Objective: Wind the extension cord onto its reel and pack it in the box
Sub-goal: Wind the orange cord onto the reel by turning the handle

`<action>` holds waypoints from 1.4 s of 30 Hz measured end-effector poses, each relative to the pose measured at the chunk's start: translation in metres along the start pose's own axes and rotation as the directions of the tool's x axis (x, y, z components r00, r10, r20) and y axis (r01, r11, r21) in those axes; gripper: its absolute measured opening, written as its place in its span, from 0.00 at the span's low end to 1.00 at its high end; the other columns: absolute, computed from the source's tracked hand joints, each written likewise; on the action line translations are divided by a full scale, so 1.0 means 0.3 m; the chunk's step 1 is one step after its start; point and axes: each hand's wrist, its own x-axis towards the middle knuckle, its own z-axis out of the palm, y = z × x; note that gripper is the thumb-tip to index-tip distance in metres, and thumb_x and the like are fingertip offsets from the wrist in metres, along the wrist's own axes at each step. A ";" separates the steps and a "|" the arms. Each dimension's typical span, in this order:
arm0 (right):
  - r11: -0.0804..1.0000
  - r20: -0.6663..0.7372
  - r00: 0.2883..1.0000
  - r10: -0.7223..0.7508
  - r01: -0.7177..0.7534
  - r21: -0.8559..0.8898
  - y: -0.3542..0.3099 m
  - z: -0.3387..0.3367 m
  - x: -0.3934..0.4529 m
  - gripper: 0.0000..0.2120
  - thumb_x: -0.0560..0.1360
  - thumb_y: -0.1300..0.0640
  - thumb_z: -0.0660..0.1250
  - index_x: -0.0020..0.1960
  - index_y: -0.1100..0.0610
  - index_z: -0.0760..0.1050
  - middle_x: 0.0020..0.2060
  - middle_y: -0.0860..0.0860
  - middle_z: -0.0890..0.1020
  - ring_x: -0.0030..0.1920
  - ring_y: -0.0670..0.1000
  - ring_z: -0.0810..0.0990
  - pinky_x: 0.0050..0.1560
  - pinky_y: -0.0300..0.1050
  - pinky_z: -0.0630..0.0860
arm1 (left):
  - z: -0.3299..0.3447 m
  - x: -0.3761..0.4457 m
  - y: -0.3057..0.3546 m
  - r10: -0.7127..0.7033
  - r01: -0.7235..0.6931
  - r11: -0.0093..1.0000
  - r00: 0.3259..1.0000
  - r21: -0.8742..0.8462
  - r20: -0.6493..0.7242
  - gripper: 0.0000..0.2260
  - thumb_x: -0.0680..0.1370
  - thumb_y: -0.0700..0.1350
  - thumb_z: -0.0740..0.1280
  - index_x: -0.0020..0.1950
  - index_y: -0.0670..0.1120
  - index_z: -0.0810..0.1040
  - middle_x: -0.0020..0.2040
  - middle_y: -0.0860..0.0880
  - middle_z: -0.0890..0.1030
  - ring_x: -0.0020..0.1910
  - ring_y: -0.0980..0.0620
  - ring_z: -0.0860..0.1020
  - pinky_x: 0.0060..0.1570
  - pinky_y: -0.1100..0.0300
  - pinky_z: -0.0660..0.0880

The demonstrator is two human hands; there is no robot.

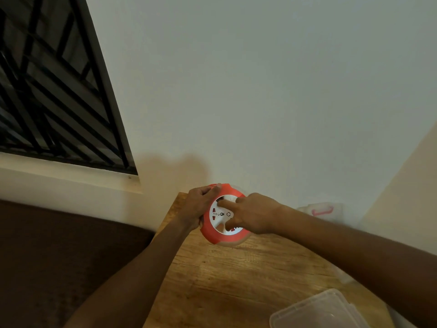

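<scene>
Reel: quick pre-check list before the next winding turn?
1. Left hand grips the reel rim: ok.
2. Right hand fingers on the white hub: ok.
3. Reel over the wooden table: ok.
4. Loose cord left to wind: cannot tell, none visible.
5. Clear lid lies off, near the table's edge: ok.
6. Box by the wall, open and empty: cannot tell, blurred.

Clear lid [316,311] cut off below
</scene>
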 end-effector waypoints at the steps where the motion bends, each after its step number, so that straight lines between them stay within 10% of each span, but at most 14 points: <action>1: 1.000 0.024 1.000 -0.007 0.007 0.000 0.002 -0.009 -0.001 0.27 0.76 0.53 0.71 0.72 0.41 0.67 0.77 0.54 0.59 0.63 0.61 0.76 0.50 0.52 0.79 | -0.002 -0.001 0.000 0.004 -0.004 1.000 1.000 0.011 0.015 0.18 0.73 0.62 0.72 0.55 0.51 0.87 0.48 0.47 0.90 0.44 0.43 0.89 0.38 0.55 0.85; 10: 0.940 0.156 0.970 -0.187 0.223 -0.259 -0.003 -0.031 0.044 0.23 0.81 0.51 0.61 0.73 0.60 0.66 0.61 0.66 0.76 0.58 0.68 0.76 0.48 0.55 0.71 | -0.005 -0.018 0.029 0.014 -0.039 0.984 0.989 0.175 0.146 0.07 0.82 0.55 0.69 0.49 0.61 0.88 0.45 0.52 0.90 0.41 0.50 0.89 0.36 0.64 0.82; 15: 0.914 0.164 0.977 -0.136 0.188 -0.360 -0.037 -0.036 0.059 0.36 0.75 0.53 0.72 0.77 0.46 0.58 0.66 0.58 0.75 0.62 0.60 0.77 0.57 0.54 0.79 | 0.005 -0.013 0.022 -0.026 0.000 0.986 0.988 0.168 0.152 0.14 0.82 0.55 0.69 0.62 0.49 0.86 0.51 0.47 0.90 0.46 0.45 0.89 0.44 0.55 0.86; 20: 0.924 0.063 0.987 -0.149 0.161 -0.346 -0.043 -0.010 0.088 0.33 0.74 0.52 0.74 0.75 0.49 0.64 0.63 0.58 0.78 0.60 0.59 0.78 0.56 0.53 0.78 | -0.001 -0.011 0.033 -0.046 0.036 0.995 0.993 0.092 0.109 0.11 0.82 0.56 0.68 0.55 0.52 0.87 0.48 0.48 0.90 0.44 0.45 0.89 0.40 0.57 0.85; 29: 0.933 -0.139 0.926 0.352 -0.334 0.136 0.009 0.031 0.101 0.32 0.74 0.44 0.69 0.75 0.48 0.63 0.61 0.52 0.80 0.55 0.57 0.81 0.53 0.53 0.78 | 0.027 0.009 0.026 -0.032 0.012 0.982 0.994 -0.187 -0.102 0.15 0.81 0.54 0.70 0.58 0.45 0.86 0.51 0.43 0.89 0.48 0.41 0.88 0.45 0.49 0.86; 33: 0.701 -0.115 0.742 0.661 -0.555 0.447 -0.001 0.057 0.130 0.31 0.74 0.40 0.64 0.74 0.48 0.64 0.61 0.51 0.80 0.57 0.56 0.81 0.53 0.51 0.77 | 0.083 0.021 0.042 -0.005 -0.065 0.961 0.968 -0.270 -0.251 0.14 0.82 0.51 0.69 0.57 0.41 0.86 0.51 0.38 0.88 0.50 0.39 0.87 0.47 0.44 0.86; 37: 0.091 0.180 0.486 0.855 -0.483 0.871 -0.018 0.082 0.159 0.29 0.77 0.39 0.61 0.73 0.52 0.67 0.67 0.52 0.77 0.63 0.56 0.77 0.56 0.47 0.74 | 0.130 0.033 0.042 0.027 -0.112 0.972 0.926 -0.208 -0.375 0.14 0.83 0.49 0.69 0.59 0.39 0.85 0.53 0.40 0.88 0.52 0.40 0.87 0.50 0.46 0.86; 40: -0.187 0.350 0.516 0.782 -0.341 0.921 -0.037 0.101 0.167 0.29 0.78 0.45 0.64 0.75 0.55 0.64 0.69 0.54 0.74 0.59 0.56 0.79 0.54 0.45 0.78 | 0.125 0.029 0.022 0.030 -0.093 0.982 0.937 -0.165 -0.348 0.13 0.83 0.51 0.69 0.55 0.42 0.86 0.50 0.42 0.88 0.49 0.42 0.87 0.42 0.55 0.86; 42: -0.149 0.347 0.544 0.764 -0.374 0.915 -0.056 0.113 0.152 0.31 0.76 0.48 0.68 0.75 0.54 0.62 0.67 0.54 0.75 0.58 0.55 0.79 0.52 0.46 0.79 | 0.120 0.032 0.016 0.037 -0.084 0.987 0.950 -0.140 -0.310 0.10 0.82 0.52 0.69 0.52 0.46 0.86 0.49 0.43 0.89 0.47 0.42 0.88 0.38 0.58 0.85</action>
